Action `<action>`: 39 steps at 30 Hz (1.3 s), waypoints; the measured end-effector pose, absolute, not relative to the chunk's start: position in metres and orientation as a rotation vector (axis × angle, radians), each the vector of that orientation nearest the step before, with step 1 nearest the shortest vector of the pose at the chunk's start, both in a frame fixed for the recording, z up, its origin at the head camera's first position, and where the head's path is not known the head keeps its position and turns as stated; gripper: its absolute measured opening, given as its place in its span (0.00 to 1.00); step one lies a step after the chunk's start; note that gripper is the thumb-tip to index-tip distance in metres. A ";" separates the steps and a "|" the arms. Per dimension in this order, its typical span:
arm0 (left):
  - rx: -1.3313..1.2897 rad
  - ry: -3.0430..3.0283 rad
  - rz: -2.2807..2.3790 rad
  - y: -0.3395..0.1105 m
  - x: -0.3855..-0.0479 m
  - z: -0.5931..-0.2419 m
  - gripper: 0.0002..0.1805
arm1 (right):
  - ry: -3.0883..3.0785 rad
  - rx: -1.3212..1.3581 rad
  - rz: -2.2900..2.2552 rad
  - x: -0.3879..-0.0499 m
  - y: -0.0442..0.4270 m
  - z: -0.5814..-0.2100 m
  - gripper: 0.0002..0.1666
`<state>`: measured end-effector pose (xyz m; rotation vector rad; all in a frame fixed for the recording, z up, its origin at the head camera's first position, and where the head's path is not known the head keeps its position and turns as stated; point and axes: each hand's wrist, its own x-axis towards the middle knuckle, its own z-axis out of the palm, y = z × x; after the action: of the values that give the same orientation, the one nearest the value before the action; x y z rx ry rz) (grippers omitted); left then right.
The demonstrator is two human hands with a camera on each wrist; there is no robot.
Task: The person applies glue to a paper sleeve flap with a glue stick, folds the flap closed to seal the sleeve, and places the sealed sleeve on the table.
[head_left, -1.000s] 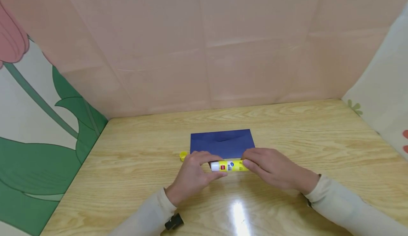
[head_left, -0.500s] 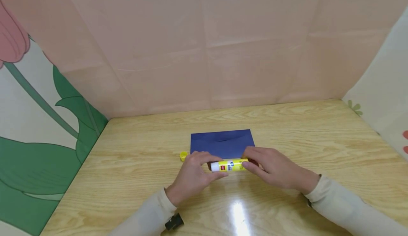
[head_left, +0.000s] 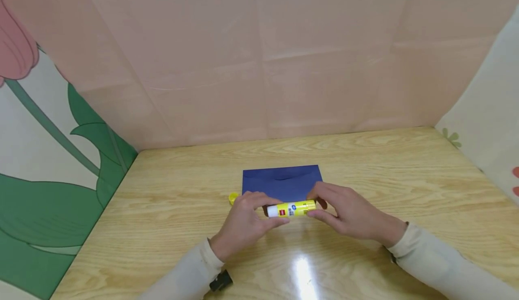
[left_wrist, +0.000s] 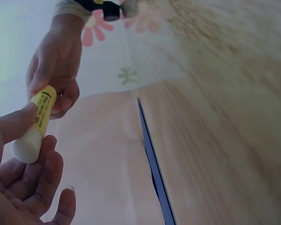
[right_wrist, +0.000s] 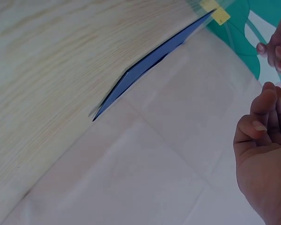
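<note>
A glue stick (head_left: 293,209), yellow with a white end, lies sideways between the hands, above the table's near side. My left hand (head_left: 247,216) holds its white end between thumb and fingers; the left wrist view shows that end (left_wrist: 27,149) as rounded. At the yellow end, my right hand (head_left: 344,210) pinches with thumb and fingertips. Just beyond the hands a dark blue envelope (head_left: 279,183) lies flat, its near edge partly covered by them. A small yellow cap (head_left: 233,197) sits by the envelope's left corner, next to the left hand.
The wood-grain table (head_left: 182,201) meets a pink sheet (head_left: 259,88) behind it. Printed panels with plants border the left and right sides. A bright light reflection shows on the table in front of the hands.
The right hand's fingers have turned upward around the yellow end, and the glue stick has shifted and rolled slightly. The left hand, envelope and cap stay nearly where they were.
</note>
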<state>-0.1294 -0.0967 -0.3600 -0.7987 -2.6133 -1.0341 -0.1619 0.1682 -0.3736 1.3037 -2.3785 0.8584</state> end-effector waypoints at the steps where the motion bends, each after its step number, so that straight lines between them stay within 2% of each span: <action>1: -0.801 -2.611 -1.028 -0.097 -0.130 -0.360 0.17 | -2.376 1.305 0.860 -0.162 0.168 -0.373 0.13; 15: -0.804 -2.605 -1.037 -0.098 -0.130 -0.360 0.16 | -2.264 1.341 0.872 -0.164 0.168 -0.375 0.20; 20: -0.822 -2.599 -1.036 -0.098 -0.130 -0.360 0.16 | -2.197 1.401 0.842 -0.165 0.168 -0.376 0.13; 25: -0.823 -2.611 -1.067 -0.097 -0.130 -0.361 0.16 | -2.104 1.454 0.818 -0.167 0.167 -0.376 0.16; 32: -0.825 -2.641 -1.077 -0.096 -0.129 -0.361 0.15 | -1.954 1.526 0.816 -0.171 0.167 -0.378 0.05; 39: -0.852 -2.636 -1.088 -0.096 -0.128 -0.361 0.15 | -1.877 1.544 0.819 -0.171 0.165 -0.377 0.12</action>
<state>-0.1284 -0.0960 -0.3611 -0.8516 -2.6362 -1.0882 -0.1710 0.1655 -0.3773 1.5436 -1.8766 0.8189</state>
